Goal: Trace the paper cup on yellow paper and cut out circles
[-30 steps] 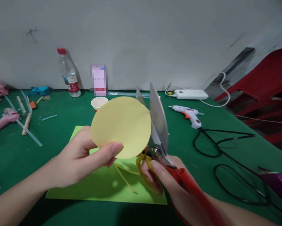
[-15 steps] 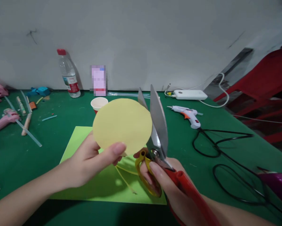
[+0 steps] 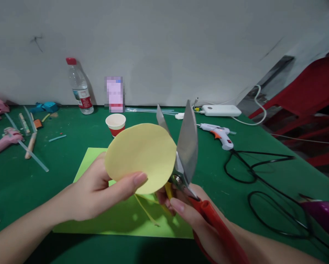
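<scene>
My left hand [image 3: 98, 187] pinches a round piece of yellow paper [image 3: 139, 157] near its lower edge, thumb on top and the other fingers mostly hidden beneath. In my right hand [image 3: 189, 216] are large scissors [image 3: 190, 143] with steel blades and a thick red handle. The blades point up and stand apart, with the paper's right edge between them close to the pivot. Whether the edge touches both blades I cannot tell. A yellow part [image 3: 169, 190] shows by my right fingers, mostly hidden. Under both hands lies a light green sheet [image 3: 120, 222], with thin yellow strips [image 3: 146, 211] over it.
A red and white paper cup [image 3: 116, 126] stands behind the paper circle. Farther back are a water bottle [image 3: 80, 88] and a blurred, phone-like panel [image 3: 114, 94]. A white glue gun [image 3: 216, 132] with black cable lies right, a pink one [image 3: 7, 141] left, near glue sticks [image 3: 33, 156].
The yellow circle has dropped slightly and tilted, uncovering more of the cup. The scissor blades have spread wider, and the yellow part by my right fingers is now more hidden.
</scene>
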A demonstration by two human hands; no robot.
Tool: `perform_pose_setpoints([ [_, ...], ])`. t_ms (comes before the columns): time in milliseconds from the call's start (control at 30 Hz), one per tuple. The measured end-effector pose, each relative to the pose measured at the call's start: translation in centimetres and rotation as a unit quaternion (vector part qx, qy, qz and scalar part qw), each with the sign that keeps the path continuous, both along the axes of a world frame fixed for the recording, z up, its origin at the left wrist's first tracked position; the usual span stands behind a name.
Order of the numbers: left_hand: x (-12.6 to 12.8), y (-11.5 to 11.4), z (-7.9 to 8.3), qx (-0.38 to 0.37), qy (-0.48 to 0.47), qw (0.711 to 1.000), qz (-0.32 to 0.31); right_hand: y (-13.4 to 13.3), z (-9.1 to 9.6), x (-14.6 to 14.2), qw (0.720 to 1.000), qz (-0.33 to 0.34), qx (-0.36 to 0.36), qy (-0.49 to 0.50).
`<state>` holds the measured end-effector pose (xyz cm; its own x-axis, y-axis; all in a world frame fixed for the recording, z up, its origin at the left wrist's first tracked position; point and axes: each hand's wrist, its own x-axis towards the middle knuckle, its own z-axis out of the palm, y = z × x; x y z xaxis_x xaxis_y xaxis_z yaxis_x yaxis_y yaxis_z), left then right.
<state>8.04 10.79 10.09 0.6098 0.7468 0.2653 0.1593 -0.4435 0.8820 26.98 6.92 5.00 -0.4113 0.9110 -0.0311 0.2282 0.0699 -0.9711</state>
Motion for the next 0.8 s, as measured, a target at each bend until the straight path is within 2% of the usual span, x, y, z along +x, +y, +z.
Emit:
perform_pose_setpoints([
  [100,0.14,-0.06,0.04,0.005,-0.02,1.0,-0.001,-0.01,-0.3,0.07,1.0,-0.005,0.001,0.009],
  [400,0.01,-0.34,0.2,-0.066,0.007,0.998,0.013,-0.03,-1.08,0.22,0.999,-0.029,-0.003,0.029],
  [633,-0.32,-0.14,0.86,-0.097,0.031,0.995,-0.008,-0.17,-0.54,0.22,0.998,-0.028,-0.035,0.035],
  [800,-0.47,-0.05,0.46,-0.129,0.037,0.991,-0.008,-0.39,-0.29,0.37,0.998,-0.036,-0.033,0.029],
])
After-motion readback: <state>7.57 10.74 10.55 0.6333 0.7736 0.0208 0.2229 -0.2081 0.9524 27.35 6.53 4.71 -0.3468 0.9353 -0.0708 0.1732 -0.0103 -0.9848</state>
